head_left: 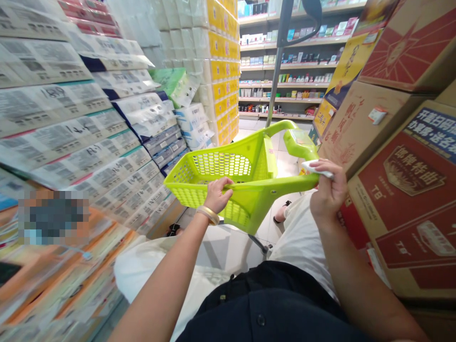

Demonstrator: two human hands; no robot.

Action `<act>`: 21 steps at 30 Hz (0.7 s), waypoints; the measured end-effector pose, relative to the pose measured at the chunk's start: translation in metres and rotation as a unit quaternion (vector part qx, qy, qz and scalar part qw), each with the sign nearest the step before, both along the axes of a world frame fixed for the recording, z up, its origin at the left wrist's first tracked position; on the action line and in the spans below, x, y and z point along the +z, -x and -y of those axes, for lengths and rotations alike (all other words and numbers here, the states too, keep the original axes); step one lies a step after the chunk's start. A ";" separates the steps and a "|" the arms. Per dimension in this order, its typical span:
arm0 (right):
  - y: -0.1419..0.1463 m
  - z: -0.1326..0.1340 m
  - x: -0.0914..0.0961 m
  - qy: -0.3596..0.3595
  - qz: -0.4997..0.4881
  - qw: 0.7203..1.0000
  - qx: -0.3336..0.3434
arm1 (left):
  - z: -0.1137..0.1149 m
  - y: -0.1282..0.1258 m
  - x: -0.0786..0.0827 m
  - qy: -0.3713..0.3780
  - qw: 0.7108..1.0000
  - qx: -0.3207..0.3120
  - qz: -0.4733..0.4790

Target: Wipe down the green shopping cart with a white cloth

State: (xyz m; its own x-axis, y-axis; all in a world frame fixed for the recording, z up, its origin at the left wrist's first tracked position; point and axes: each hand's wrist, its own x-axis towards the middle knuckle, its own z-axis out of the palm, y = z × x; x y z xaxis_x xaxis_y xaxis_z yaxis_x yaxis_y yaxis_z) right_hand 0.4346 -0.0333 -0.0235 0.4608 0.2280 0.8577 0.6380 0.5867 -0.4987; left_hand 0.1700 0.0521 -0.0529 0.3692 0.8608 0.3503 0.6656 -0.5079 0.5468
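Note:
A lime-green plastic shopping cart basket [228, 166] stands in front of me in a shop aisle. My left hand [218, 192], with a gold bangle at the wrist, is closed on the basket's near rim. My right hand [327, 190] is closed on the green push handle [285, 183] at its right end, with a white tissue or cloth [315, 168] pinched under the fingers. The basket looks empty as far as its mesh shows.
Stacked packs of tissue paper [71, 118] wall the left side. Brown and red cardboard cartons [402, 180] are piled close on the right. Yellow packs [223, 71] and stocked shelves [292, 71] stand ahead, with a grey pole [280, 61] and tiled floor [281, 164] beyond the cart.

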 end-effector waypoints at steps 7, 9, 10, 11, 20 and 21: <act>0.020 0.014 0.000 0.017 0.101 0.994 0.022 | -0.010 0.016 -0.001 0.005 0.999 0.033 -0.022; 0.026 0.019 -0.002 0.025 0.140 0.989 0.035 | -0.002 0.016 0.003 -0.001 0.999 0.030 -0.034; 0.027 0.020 -0.003 0.024 0.121 0.991 0.046 | 0.004 0.013 0.007 -0.008 0.999 0.026 -0.039; 0.028 0.020 -0.002 0.020 0.079 0.995 0.055 | 0.013 0.009 0.010 -0.035 0.998 0.007 -0.049; 0.048 0.046 -0.001 0.062 0.218 0.968 0.109 | 0.078 -0.056 0.040 -0.150 0.985 -0.088 -0.004; 0.049 0.048 -0.002 0.056 0.253 0.959 0.112 | 0.079 -0.057 0.040 -0.144 0.987 -0.078 0.003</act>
State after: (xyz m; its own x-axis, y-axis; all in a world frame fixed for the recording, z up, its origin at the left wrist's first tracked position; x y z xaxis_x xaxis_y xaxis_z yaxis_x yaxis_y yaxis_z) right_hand 0.3856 -0.0809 -0.0258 -0.0790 0.3773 0.9227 0.6786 0.6984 -0.2275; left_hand 0.2268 -0.0268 -0.0125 0.4855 0.6584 0.5751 0.5643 -0.7385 0.3691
